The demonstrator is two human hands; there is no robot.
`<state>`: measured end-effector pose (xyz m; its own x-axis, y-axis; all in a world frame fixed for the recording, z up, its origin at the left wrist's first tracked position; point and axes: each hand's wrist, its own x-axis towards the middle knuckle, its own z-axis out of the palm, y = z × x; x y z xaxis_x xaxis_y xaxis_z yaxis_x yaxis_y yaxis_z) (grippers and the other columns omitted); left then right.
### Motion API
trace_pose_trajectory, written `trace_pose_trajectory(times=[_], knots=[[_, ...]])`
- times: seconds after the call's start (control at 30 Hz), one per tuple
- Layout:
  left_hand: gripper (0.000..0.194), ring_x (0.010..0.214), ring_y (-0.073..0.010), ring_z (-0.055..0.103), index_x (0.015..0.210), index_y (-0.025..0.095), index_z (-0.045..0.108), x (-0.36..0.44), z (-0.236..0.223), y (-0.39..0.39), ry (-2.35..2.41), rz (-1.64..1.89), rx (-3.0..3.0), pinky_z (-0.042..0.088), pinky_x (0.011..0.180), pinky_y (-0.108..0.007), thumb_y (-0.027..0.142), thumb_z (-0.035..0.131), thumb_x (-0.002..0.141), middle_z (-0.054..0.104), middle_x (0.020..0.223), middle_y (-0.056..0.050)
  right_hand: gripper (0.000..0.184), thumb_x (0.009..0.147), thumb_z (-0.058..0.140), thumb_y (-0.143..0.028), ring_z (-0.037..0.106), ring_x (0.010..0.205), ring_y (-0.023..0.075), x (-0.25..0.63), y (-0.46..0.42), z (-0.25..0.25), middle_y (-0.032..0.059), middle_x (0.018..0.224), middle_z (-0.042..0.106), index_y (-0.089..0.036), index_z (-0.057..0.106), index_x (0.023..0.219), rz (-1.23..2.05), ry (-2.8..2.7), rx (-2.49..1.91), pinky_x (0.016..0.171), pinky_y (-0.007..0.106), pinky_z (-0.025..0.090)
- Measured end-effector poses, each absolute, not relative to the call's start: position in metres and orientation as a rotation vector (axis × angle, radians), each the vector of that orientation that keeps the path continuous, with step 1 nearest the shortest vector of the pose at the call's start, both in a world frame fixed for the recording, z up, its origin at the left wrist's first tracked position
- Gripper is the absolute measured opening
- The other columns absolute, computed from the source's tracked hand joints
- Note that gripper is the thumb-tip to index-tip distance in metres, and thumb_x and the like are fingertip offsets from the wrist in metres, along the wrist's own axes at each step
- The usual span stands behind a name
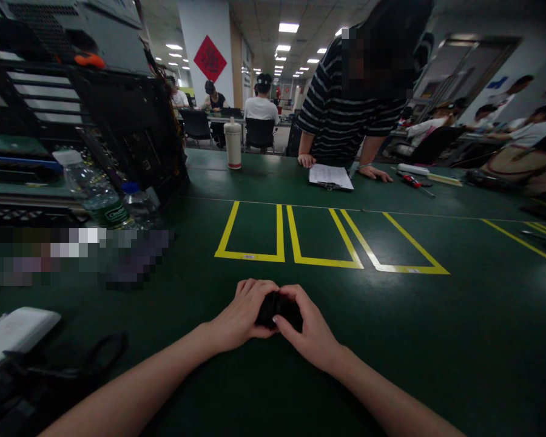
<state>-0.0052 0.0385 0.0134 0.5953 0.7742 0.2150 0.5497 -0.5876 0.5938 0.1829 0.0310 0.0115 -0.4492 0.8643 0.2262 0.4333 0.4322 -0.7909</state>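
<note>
Both my hands curl around a small black object point(279, 309) at the near middle of the green table point(391, 328). Its kind is hard to make out, since my fingers cover much of it and it is dark. My left hand point(246, 309) wraps its left side, fingers over the far edge and thumb at the near side. My right hand point(309, 331) grips its right side, with the thumb laid across the front. Just beyond my hands lie three frames of yellow tape point(250, 257) on the tabletop.
At left stand an open computer case point(131, 133) and water bottles point(95, 194). A white box-like thing point(20, 334) and black cables point(73, 370) lie near left. Across the table a person in a striped shirt point(355, 91) leans over a clipboard point(330, 176). A cup point(233, 144) stands at the back.
</note>
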Motion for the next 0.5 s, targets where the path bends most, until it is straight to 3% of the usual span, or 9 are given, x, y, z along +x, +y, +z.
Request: trace_pose_trajectory(times=[0.13, 0.5], knots=[[0.063, 0.104, -0.0243, 0.043, 0.120, 0.025, 0.030, -0.0056, 0.0140, 0.0382, 1.046, 0.640, 2.343, 0.032, 0.090, -0.041, 0.019, 0.067, 0.070, 0.044, 0.119, -0.005, 0.028, 0.079, 0.054, -0.019, 0.052, 0.084, 0.0190, 0.1830, 0.0312, 0.0136, 0.0046, 0.096, 0.053, -0.021, 0.046, 0.105, 0.908, -2.097, -1.089, 0.075, 0.035, 0.045], [0.059, 0.103, -0.0236, 0.044, 0.120, 0.025, 0.032, -0.0045, 0.0168, 0.0379, 1.049, 0.632, 2.338, 0.033, 0.090, -0.041, 0.021, 0.066, 0.072, 0.045, 0.119, -0.005, 0.022, 0.079, 0.053, -0.014, 0.050, 0.098, 0.0196, 0.1836, 0.0318, 0.0083, 0.0052, 0.105, 0.049, -0.022, 0.048, 0.098, 0.831, -2.035, -0.959, 0.084, 0.036, 0.044]])
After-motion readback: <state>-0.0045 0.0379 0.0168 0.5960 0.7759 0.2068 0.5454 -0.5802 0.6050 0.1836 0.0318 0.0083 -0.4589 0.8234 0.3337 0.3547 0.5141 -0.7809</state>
